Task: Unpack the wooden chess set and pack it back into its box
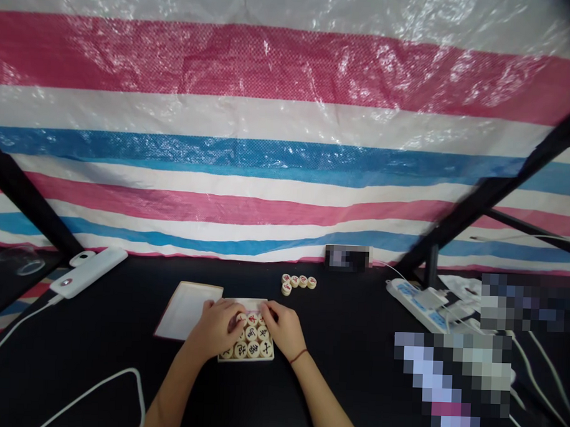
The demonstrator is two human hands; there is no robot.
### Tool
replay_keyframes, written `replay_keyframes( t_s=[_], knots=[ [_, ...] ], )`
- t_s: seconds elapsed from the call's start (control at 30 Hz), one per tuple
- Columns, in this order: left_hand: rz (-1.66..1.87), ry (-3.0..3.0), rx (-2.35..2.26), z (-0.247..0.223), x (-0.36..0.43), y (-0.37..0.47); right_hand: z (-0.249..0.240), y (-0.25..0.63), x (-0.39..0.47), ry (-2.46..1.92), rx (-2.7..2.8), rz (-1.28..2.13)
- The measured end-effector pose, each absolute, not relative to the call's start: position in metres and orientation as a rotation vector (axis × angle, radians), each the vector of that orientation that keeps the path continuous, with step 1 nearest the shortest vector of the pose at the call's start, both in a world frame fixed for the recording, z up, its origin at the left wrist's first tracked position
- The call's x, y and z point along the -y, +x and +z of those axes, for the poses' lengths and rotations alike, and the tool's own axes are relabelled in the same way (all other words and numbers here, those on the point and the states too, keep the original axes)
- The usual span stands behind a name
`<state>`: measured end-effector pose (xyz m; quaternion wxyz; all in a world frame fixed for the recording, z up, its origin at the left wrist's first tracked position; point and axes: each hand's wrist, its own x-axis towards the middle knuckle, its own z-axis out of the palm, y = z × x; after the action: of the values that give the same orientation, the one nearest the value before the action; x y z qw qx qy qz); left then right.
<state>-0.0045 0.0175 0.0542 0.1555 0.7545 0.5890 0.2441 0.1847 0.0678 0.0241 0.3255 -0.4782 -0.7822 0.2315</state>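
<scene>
An open white box (246, 360) holds rows of round chess pieces (253, 349) with black and red characters. My left hand (217, 326) reaches over the box's left side, its fingers curled at a piece in the upper left. At the upper right corner, my right hand (285, 329) has thumb and fingers close together at the pieces there; what lies between them is too small to make out. The box's far end shows a bare strip. Beyond the box, several loose pieces (302, 281) with red characters form a short row, one in front.
A white lid or tray (183, 311) lies left of the box. A white device (89, 272) with a cable is at the far left. At the right are a power strip (415, 305), plugs and cables. A dark object (347, 258) stands at the back.
</scene>
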Motion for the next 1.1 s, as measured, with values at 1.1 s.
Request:
replay_keyframes(
  t_s=[1.1],
  knots=[
    [1.291,0.972,-1.506,0.054,-0.027,0.005,-0.004,0.248,-0.11,-1.571,1.742,0.144]
  ],
)
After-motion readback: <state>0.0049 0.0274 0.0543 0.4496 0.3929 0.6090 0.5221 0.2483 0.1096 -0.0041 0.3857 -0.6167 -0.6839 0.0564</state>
